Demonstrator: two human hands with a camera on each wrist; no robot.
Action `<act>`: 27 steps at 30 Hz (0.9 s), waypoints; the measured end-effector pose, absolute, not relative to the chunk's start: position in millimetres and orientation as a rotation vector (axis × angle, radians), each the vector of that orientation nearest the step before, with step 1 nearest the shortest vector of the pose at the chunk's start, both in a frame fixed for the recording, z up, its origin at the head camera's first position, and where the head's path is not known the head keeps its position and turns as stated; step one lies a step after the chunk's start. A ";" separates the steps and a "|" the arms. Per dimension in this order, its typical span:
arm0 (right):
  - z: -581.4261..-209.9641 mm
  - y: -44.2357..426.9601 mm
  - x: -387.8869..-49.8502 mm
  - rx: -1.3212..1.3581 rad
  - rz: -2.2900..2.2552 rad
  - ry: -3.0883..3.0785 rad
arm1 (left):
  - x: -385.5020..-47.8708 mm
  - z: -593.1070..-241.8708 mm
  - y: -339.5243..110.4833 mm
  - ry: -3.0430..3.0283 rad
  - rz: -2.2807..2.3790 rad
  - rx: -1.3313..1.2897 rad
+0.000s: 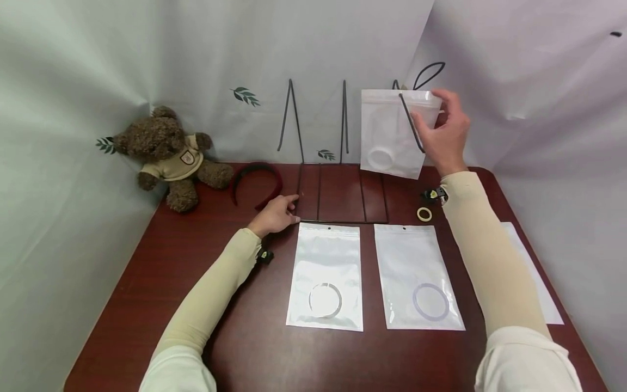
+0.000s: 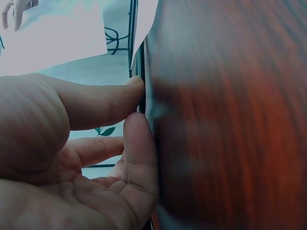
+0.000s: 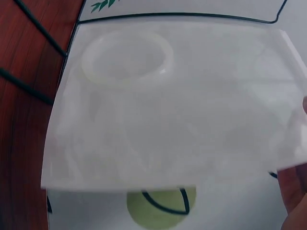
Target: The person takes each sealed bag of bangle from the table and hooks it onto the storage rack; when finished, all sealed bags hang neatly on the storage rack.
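Observation:
My right hand pinches the upper right edge of a white zip-lock pouch, raised at the right end of a black wire display rack. A ring-shaped bangle shows faintly inside the pouch. One rack prong runs down in front of the pouch from its top edge; whether it passes through the hanging hole cannot be told. With thumb and finger, my left hand grips the rack's base wire at its front left corner, low against the table.
Two flat pouches, a left one and a right one, lie before the rack, each with a ring inside. A teddy bear and dark red headband sit left. A yellow ring and white sheet lie right.

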State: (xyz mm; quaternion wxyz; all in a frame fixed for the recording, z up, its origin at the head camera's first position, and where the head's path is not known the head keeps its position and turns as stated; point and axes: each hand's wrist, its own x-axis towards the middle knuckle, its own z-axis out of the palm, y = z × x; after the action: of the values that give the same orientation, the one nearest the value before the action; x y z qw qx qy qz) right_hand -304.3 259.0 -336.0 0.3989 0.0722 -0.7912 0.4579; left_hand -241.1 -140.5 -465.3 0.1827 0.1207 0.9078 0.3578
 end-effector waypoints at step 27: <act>-401.4 419.0 -170.8 0.052 1.038 -2.540 | -240.6 -463.1 -140.0 2.538 1.022 0.309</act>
State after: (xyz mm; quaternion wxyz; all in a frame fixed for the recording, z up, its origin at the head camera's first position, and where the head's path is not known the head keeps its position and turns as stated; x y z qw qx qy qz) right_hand -170.8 419.0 -401.4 0.1972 0.0186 -0.9074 0.3707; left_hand -240.6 -140.0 -463.1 0.1929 0.1101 0.9044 0.3643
